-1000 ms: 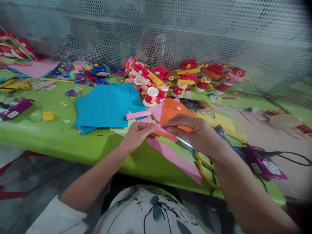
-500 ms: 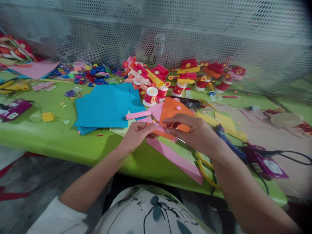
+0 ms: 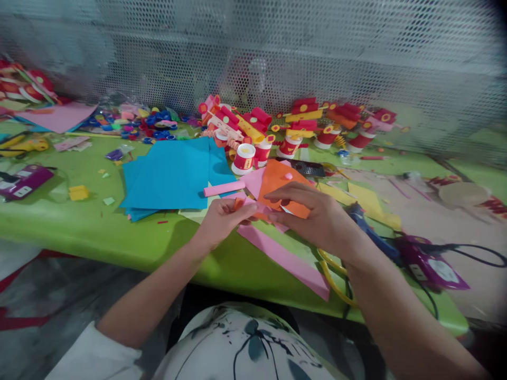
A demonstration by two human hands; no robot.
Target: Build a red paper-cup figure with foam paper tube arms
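Between my hands is a small piece of pink and orange paper (image 3: 258, 208), partly hidden by the fingers. My left hand (image 3: 222, 220) pinches its left end between thumb and fingers. At the other end my right hand (image 3: 317, 211) has thumb and fingertips closing on the paper. Beneath and beyond lie a larger orange sheet (image 3: 273, 178) and pink paper. A rolled pink paper tube (image 3: 224, 188) rests just past my left hand. Nearer me, a long pink paper strip (image 3: 285, 261) lies slanted on the table. Scissors with yellow handles (image 3: 332, 277) lie beneath my right wrist.
Blue sheets (image 3: 170, 174) are stacked at left. Behind stand several red paper-cup figures (image 3: 243, 158) before a perforated metal screen (image 3: 253, 47). To the right are a blue glue gun (image 3: 370, 232) and a purple power strip (image 3: 431, 263) with a black cord. The green table's (image 3: 99, 232) front edge is close.
The paper between my fingers has turned slightly, and more orange shows beside my left thumb. Both hands stay nearly in place; the view has shifted a little.
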